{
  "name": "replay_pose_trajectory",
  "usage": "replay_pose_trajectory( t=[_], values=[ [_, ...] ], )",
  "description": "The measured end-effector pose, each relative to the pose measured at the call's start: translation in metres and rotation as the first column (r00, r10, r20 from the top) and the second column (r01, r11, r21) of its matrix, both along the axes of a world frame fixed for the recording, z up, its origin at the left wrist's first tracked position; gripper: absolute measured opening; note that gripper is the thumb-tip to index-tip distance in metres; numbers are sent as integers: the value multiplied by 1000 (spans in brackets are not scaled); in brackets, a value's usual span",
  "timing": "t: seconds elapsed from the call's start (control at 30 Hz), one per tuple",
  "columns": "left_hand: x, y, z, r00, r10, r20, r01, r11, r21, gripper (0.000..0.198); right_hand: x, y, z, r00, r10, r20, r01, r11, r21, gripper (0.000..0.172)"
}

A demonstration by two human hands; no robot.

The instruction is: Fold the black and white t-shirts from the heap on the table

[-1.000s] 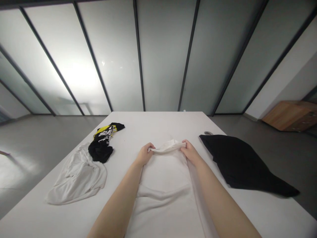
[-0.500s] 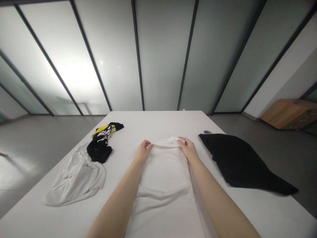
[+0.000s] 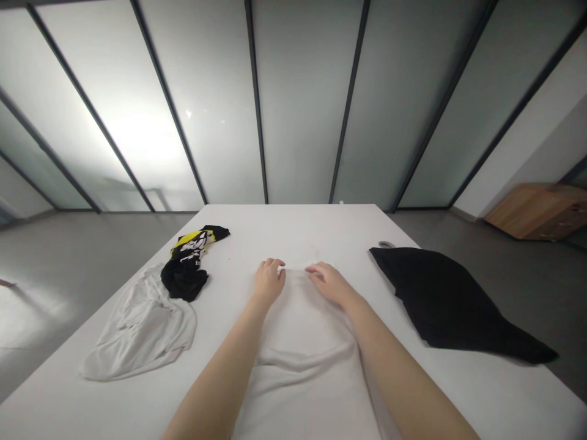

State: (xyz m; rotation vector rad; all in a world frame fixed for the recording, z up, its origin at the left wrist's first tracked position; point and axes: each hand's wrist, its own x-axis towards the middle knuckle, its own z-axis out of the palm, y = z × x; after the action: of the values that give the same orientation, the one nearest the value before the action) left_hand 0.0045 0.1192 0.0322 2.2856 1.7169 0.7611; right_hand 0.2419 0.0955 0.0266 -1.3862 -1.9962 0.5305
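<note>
A white garment (image 3: 305,330) lies spread before me, with creases across its middle and its near part running out of the bottom of the view. At its far left corner is my left hand (image 3: 269,280), fingers bent and thumb apart, with no cloth visible between them. My right hand (image 3: 328,282) is over the far right part of the garment, fingertips pointing left and parted from the thumb. Whether the fingertips touch the cloth I cannot tell. The far edge blends into the white table (image 3: 293,226).
On the left lie a crumpled white garment (image 3: 142,330) and a black garment (image 3: 186,278) with yellow and white print. To the right are a large black cloth (image 3: 444,299) and a grey ring (image 3: 386,244), perhaps a tape roll. A wooden cabinet (image 3: 536,211) stands beyond.
Both hands have let go of the white garment's far edge, which now lies lower and flatter. My right hand has moved left, nearer to my left hand.
</note>
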Motion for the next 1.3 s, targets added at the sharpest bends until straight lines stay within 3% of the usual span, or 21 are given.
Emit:
replay_pose_trajectory(
  t=[0.07, 0.17, 0.3, 0.43, 0.57, 0.67, 0.8, 0.9, 1.0, 1.17, 1.23, 1.3],
  values=[
    [5, -4, 0, 996, -77, -49, 75, 996, -44, 30, -13, -1, -6, 983, 33, 181, -31, 999, -15, 45],
    [11, -12, -7, 977, -155, -150, 134, 981, -140, 44, -22, 1, -14, 919, -48, 392, 84, 993, -77, 53],
    [11, -19, -16, 951, -205, -232, 154, 963, -222, 60, -15, 6, -15, 846, -207, 491, 310, 941, -138, 56],
    [7, -15, -14, 947, -224, -229, 163, 953, -256, 60, 8, 9, -13, 771, -361, 525, 492, 860, -132, 58],
    [2, -7, -7, 976, -99, -194, 51, 969, -240, 56, 32, 8, -6, 704, -485, 518, 606, 791, -83, 54],
    [-4, -2, -1, 986, 41, -162, -79, 969, -235, 52, 40, 5, 6, 704, -523, 481, 658, 735, -164, 56],
    [-9, 2, 5, 989, 146, 28, -124, 914, -387, 39, 42, 4, 21, 828, -415, 377, 553, 718, -424, 46],
    [-12, 5, 6, 971, 204, 124, -121, 866, -485, 24, 43, 2, 26, 888, -349, 300, 458, 732, -504, 28],
    [-18, 9, 7, 950, 232, 208, -64, 800, -596, 33, 46, 0, 28, 923, -320, 211, 381, 701, -603, 31],
    [-38, 12, 11, 892, 247, 378, 149, 630, -762, 48, 53, -8, 33, 923, -385, 16, 264, 601, -755, 33],
    [-44, 12, 14, 797, 306, 521, 311, 533, -787, 43, 53, -9, 34, 860, -480, -173, 134, 540, -831, 27],
    [-46, 11, 17, 653, 392, 648, 499, 421, -757, 37, 53, -8, 35, 760, -561, -329, -21, 484, -875, 31]
  ],
)
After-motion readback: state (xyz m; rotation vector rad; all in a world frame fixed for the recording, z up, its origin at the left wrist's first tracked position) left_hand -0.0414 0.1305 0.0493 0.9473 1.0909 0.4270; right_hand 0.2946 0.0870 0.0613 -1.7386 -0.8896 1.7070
